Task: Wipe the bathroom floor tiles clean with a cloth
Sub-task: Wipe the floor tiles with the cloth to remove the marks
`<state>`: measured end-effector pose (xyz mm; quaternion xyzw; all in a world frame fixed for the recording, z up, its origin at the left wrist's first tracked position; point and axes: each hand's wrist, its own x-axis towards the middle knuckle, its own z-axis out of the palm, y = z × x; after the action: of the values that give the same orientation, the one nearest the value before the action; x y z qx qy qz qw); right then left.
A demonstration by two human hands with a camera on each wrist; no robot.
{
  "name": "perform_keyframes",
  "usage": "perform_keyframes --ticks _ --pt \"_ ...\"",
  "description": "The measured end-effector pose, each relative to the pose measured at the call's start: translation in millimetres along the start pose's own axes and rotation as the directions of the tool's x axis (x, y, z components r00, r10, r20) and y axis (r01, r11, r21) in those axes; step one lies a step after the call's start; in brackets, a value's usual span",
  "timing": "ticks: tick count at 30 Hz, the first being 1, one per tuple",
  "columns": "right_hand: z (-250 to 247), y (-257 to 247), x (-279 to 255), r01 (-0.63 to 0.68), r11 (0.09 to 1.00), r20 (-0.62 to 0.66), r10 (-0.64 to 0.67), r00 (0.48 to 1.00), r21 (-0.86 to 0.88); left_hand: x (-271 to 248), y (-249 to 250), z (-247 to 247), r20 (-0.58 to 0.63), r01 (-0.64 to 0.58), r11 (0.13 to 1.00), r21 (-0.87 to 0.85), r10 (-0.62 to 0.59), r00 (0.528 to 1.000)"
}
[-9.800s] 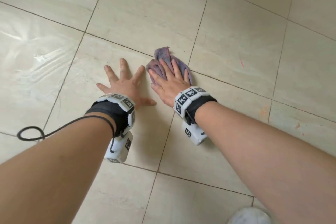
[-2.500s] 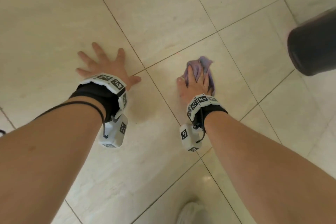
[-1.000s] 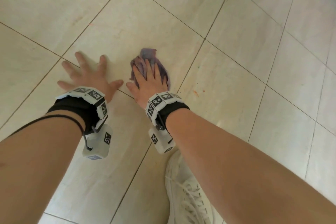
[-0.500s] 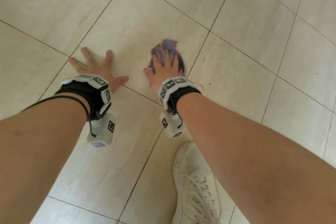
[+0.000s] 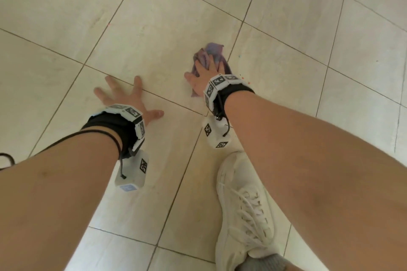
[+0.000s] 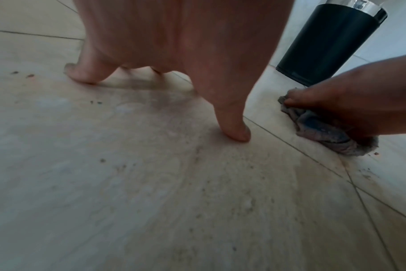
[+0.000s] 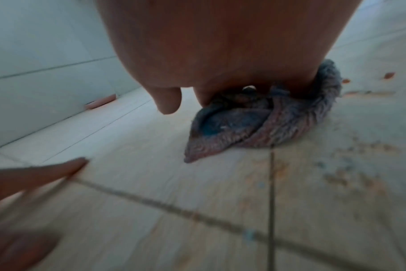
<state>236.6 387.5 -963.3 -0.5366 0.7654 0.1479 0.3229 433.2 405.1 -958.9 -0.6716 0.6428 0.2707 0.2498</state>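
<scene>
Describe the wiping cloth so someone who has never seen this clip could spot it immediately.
Start from the pale floor tiles, then the white sneaker at the bottom. Ahead of its toe, the right hand presses flat on a crumpled purple cloth beside a grout line. It is the only soft, coloured thing there.

Beige floor tiles (image 5: 158, 28) – smooth, faintly glossy, with thin dark grout lines and gritty specks. Purple-grey cloth (image 7: 262, 124) of fuzzy, ribbed terry, crumpled. White canvas-like shoe (image 5: 244, 209) with woven laces. Far right, a black bin (image 6: 325, 45) – matt body, shiny metal rim.
</scene>
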Motion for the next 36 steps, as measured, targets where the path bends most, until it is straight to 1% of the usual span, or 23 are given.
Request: perform_keyframes --ticks 3,4,7,10,13,16,18,22,25,28,30,33,35,36 --pt "30.2 -19.1 -16.3 0.062 0.995 0.03 -0.059 0.998 -0.08 1.0 -3.8 0.8 -0.02 -0.017 1.0 0.018 0.017 1.0" --pt "36.6 -22.2 -24.8 0.081 0.994 0.037 -0.079 0.996 -0.079 1.1 -4.7 0.9 -0.022 -0.022 0.999 0.03 0.023 1.0" --pt "45.7 -30.0 -50.2 0.115 0.991 0.053 -0.111 0.992 -0.07 1.6 -7.6 0.1 -0.019 -0.036 0.999 0.037 0.036 0.999" --pt "55.8 -37.4 -65.2 0.145 0.983 0.079 -0.136 0.988 -0.113 1.0 -17.0 5.5 -0.035 -0.076 0.997 0.035 0.077 0.996" --pt "69.1 -43.6 -79.7 0.173 0.972 0.15 -0.149 0.977 -0.161 1.5 -28.9 13.5 -0.082 -0.101 0.995 0.002 0.101 0.991" --pt "83.3 -47.6 -103.0 0.175 0.977 0.207 -0.147 0.967 -0.125 1.7 -35.6 21.5 -0.091 -0.115 0.993 0.034 0.117 0.989" --pt "90.8 -46.2 -112.7 0.171 0.979 0.184 -0.148 0.972 -0.112 3.1 -37.5 23.9 -0.107 -0.108 0.993 0.037 0.112 0.988" --pt "96.9 -38.9 -113.5 0.221 0.967 0.112 -0.208 0.972 -0.127 1.2 -36.9 25.1 -0.097 -0.09 0.995 0.04 0.094 0.991" --pt "94.7 -35.8 -113.8 0.248 0.964 0.124 -0.235 0.964 -0.1 -4.2 -35.8 20.8 -0.137 -0.111 0.994 0.02 0.112 0.984" --pt "93.1 -30.8 -111.5 0.288 0.952 0.128 -0.274 0.953 -0.102 -12.5 -33.7 22.6 -0.143 -0.065 0.997 -0.029 0.061 0.988" --pt "93.3 -20.6 -109.1 0.336 0.932 0.13 -0.319 0.939 -0.135 -22.4 -29.3 30.9 -0.149 -0.034 0.998 -0.056 0.026 0.988" --pt "86.2 -0.2 -98.4 0.422 0.883 0.097 -0.411 0.907 -0.207 -40.3 -30.4 47.4 -0.169 -0.023 0.997 -0.079 0.009 0.986" --pt "74.1 14.9 -87.2 0.418 0.878 0.054 -0.418 0.907 -0.233 -54.5 -30.8 59.7 -0.164 -0.011 0.996 -0.087 -0.003 0.986" --pt "66.6 22.3 -81.4 0.388 0.891 0.037 -0.391 0.92 -0.236 -62.9 -26.2 66.1 -0.156 -0.004 0.996 -0.086 -0.01 0.988"
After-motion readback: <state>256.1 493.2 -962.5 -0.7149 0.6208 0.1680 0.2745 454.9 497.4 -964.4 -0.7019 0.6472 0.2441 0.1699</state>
